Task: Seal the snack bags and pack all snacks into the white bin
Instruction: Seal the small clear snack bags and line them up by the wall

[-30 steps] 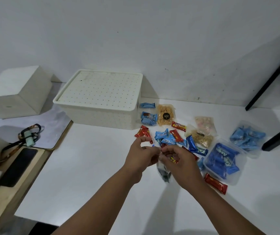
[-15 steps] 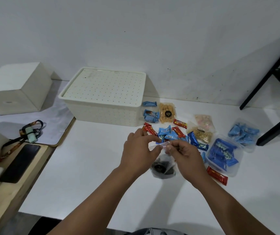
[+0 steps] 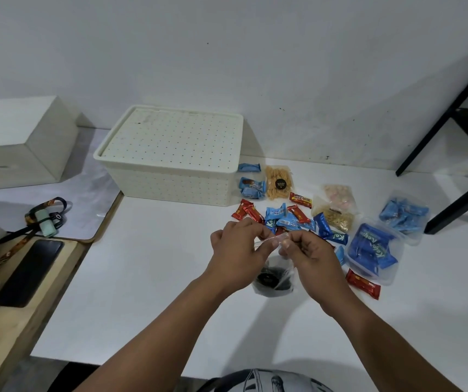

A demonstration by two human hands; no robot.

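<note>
Both hands are working in front of the person, just above the white bench [image 3: 148, 278]. The left hand [image 3: 235, 250] and the right hand [image 3: 306, 250] are pinching the top strip of a small clear plastic snack bag with dark contents [image 3: 274, 278], fingers clamped on the seal from either side, and the bag's body is hanging down between the wrists, its bottom at or very near the bench. That film looks thin, limp and a bit slick, so I'm guessing the strip is the only sensible place to grip; squeezing lower would probably crush what is inside.

Just beyond the hands, a scatter of loose red and blue wrapped candy bars [image 3: 286, 219] is spreading across the bench, crowding the knuckles. To the right, a clear bag stuffed with blue wrappers [image 3: 371, 250] is lying flat, with one red bar [image 3: 363, 283] near it, and a second clear bag of blue packets [image 3: 404, 215] is sitting further out. Light stuff, all of it, easy to sweep aside by accident.

Further back, the white perforated plastic bin with its lid on [image 3: 170, 154] is waiting against the wall, snacks touching its right corner. The bench to the left of the hands is giving open room; the bench's left edge and a black phone [image 3: 29, 271] on the wooden surface beyond it are well apart from the work.
</note>
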